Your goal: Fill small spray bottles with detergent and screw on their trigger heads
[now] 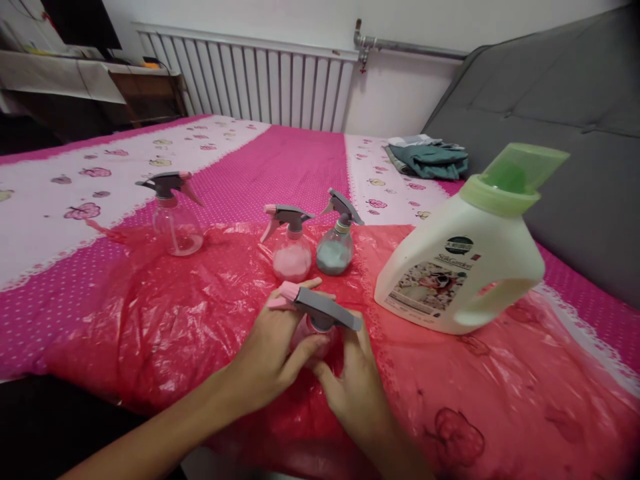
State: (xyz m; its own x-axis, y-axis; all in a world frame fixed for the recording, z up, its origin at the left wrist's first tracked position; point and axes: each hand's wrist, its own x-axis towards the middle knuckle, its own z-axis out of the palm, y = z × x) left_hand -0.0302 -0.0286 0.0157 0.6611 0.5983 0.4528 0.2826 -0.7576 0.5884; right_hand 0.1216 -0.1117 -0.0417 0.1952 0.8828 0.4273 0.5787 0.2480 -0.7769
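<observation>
A spray bottle (323, 310) with a grey and pink trigger head stands upright between my hands, low in the head view. My left hand (273, 350) wraps its left side, thumb across the front. On its right side my right hand (353, 380) grips it too, so most of the bottle's body is hidden. Just beyond are a spray bottle with pinkish contents (293, 260) and one with grey-green contents (334, 253). Farther left stands a clear spray bottle (177, 227). To the right is a large white detergent jug (465, 267) with a green cap.
A red plastic sheet (150, 327) covers the near part of the bed, over a pink and white patterned bedspread (305, 160). Folded clothes (430, 158) lie at the back right by a grey headboard (555, 100). A white radiator (260, 77) lines the wall.
</observation>
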